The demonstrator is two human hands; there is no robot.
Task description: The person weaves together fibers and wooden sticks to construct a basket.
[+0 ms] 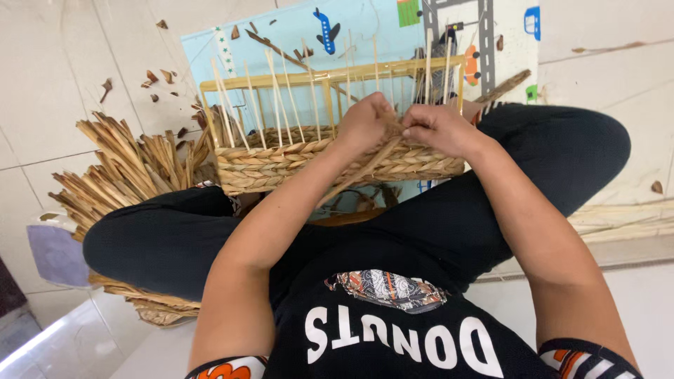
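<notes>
Her fingertips were buried in the basket's (337, 158) weave, the mat (365, 31) ran off the top edge, and the leaf bundle (119, 175) vanished under a knee.

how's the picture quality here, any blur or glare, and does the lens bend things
Head view: even, soft light; both hands and the woven basket are sharp. Faint glare on the glossy floor tiles at lower left. Wide lens bows the edges; forearms loom large.

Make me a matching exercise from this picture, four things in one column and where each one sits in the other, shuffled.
1. half-woven straw basket with upright sticks
2. heap of dried tan leaf strips
3. light blue play mat with vehicle pictures
4. twisted straw strand

a. pinched between both hands
b. on the floor under the basket
c. across the lap
d. beside the person's left knee

Pairs: 1-c, 2-d, 3-b, 4-a
</notes>
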